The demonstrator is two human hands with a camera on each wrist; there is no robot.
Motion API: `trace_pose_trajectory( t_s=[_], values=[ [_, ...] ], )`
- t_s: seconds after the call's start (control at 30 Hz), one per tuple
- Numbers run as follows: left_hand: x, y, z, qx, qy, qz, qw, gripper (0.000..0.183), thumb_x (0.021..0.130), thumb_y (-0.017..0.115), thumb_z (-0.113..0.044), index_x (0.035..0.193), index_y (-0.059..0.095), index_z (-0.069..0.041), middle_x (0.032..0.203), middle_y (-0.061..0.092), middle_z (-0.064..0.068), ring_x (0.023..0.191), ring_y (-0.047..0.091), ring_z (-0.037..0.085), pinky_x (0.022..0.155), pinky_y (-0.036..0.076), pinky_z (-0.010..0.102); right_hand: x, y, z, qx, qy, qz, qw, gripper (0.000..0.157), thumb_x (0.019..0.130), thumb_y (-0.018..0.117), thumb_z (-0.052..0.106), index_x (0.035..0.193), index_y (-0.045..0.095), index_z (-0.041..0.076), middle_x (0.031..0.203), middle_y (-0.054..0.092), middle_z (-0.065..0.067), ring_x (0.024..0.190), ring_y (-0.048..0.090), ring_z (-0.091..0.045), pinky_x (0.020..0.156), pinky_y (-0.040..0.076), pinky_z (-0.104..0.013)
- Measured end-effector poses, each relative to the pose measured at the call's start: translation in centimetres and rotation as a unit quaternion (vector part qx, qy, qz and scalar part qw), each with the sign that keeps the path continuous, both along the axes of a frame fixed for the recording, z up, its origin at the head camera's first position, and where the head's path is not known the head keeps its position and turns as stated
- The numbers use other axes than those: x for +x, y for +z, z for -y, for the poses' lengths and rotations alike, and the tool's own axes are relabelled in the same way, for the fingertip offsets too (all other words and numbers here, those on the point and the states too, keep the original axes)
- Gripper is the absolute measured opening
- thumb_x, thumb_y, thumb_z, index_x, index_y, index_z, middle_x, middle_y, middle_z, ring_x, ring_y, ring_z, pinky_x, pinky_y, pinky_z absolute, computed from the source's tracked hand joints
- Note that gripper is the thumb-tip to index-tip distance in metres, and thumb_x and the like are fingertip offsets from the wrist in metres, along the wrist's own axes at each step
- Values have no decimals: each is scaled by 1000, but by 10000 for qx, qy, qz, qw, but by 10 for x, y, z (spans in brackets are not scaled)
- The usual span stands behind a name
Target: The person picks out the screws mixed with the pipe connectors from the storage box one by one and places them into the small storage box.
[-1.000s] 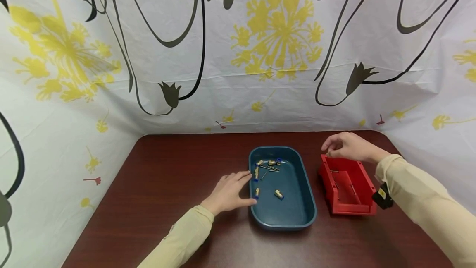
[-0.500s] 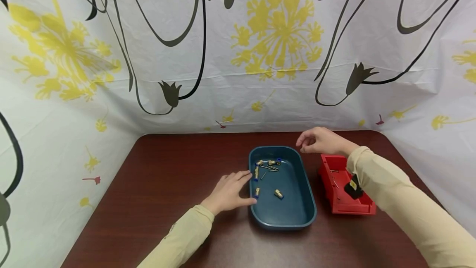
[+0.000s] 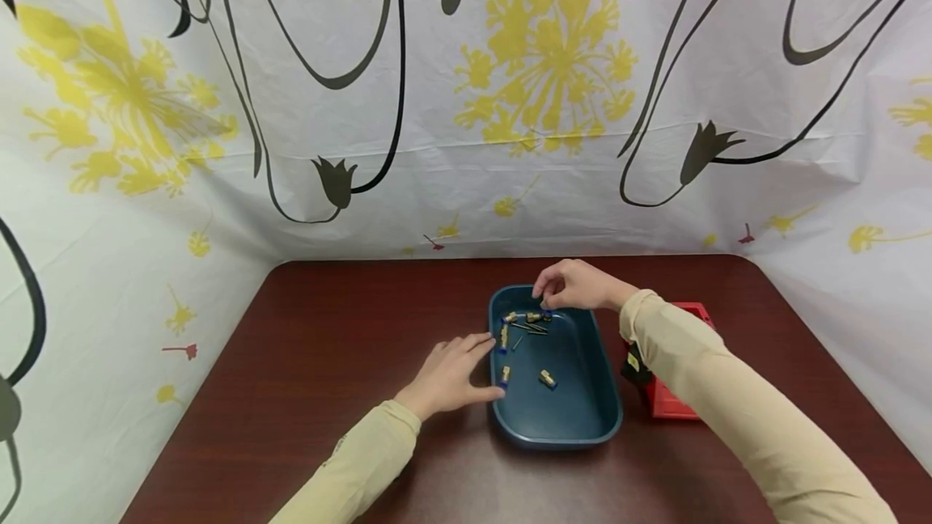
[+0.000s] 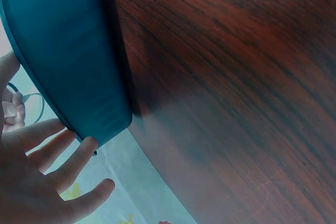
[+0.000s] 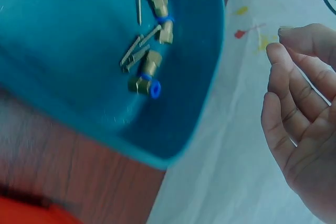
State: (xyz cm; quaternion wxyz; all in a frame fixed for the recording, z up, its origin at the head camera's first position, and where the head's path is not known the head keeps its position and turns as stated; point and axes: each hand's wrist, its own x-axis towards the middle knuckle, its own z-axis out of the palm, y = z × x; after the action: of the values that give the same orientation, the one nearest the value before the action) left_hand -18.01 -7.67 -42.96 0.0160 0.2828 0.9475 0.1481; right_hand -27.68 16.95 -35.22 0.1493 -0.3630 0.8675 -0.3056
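A blue-green tray (image 3: 568,423) on the table holds several brass fittings (image 3: 548,379) with blue ends and several small screws (image 3: 535,329). My left hand (image 3: 450,374) rests with spread fingers on the tray's left rim, and in the left wrist view its fingertips touch the tray wall (image 4: 73,61). Over the tray's far end hovers my right hand (image 3: 580,284), fingers loosely bent. The right wrist view shows this hand (image 5: 304,108) beyond the rim with nothing visible between thumb and index finger. Below it lie the screws (image 5: 137,51) and a cluster of fittings (image 5: 152,64).
A red bin (image 3: 673,403) stands right of the tray, mostly hidden under the right sleeve (image 3: 735,395). The dark wooden table (image 3: 349,330) ends at a patterned white cloth (image 3: 408,120) behind. A black wrist camera (image 3: 637,364) hangs beside the bin.
My right hand has moved left from the red bin's far edge to above the far end of the tray. The left hand stays on the rim.
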Motion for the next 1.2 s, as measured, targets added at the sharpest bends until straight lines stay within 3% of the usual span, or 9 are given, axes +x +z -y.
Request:
trace_pose_trajectory(
  t_s=[0.23, 0.47, 0.63, 0.83, 1.2],
  values=[
    [-1, 0, 0, -27, -29, -26, 10000, 76, 74, 58, -57, 133, 41, -12, 134, 38, 3, 114, 42, 22, 91, 32, 46, -3, -19, 19, 1, 49, 252, 9997, 14, 81, 56, 3, 93, 63, 6, 80, 61, -6, 68, 55, -15, 61, 45, -30],
    [-1, -1, 0, -52, -23, -29, 10000, 76, 74, 58, -57, 133, 40, -12, 134, 38, 2, 114, 41, 22, 91, 31, 46, -6, -35, 29, 33, 15, 328, 9995, 15, 79, 56, 1, 93, 64, 2, 78, 60, -4, 67, 54, -15, 61, 45, -28],
    [-1, -1, 1, -53, -19, 3, 10000, 76, 75, 57, -57, 134, 40, -12, 135, 37, 2, 115, 40, 22, 91, 31, 46, -9, -51, 32, 5, -35, 572, 9984, 15, 80, 55, 0, 93, 63, -1, 79, 60, -4, 71, 57, -22, 63, 46, -28],
    [0, -1, 2, -74, -34, -30, 10000, 76, 75, 56, -58, 134, 40, -12, 135, 36, 2, 116, 40, 22, 92, 31, 46, -13, -68, 33, 205, -151, 623, 9977, 16, 80, 55, 1, 94, 63, 0, 79, 59, 1, 68, 54, -15, 62, 44, -29],
    [-1, -1, 1, -30, -14, -33, 10000, 76, 74, 58, -57, 133, 40, -13, 134, 37, 1, 114, 41, 21, 90, 32, 46, -14, -87, 42, 504, -493, 660, 9953, 13, 76, 60, 0, 88, 64, 5, 77, 59, -3, 66, 53, -12, 61, 45, -27]
  ],
)
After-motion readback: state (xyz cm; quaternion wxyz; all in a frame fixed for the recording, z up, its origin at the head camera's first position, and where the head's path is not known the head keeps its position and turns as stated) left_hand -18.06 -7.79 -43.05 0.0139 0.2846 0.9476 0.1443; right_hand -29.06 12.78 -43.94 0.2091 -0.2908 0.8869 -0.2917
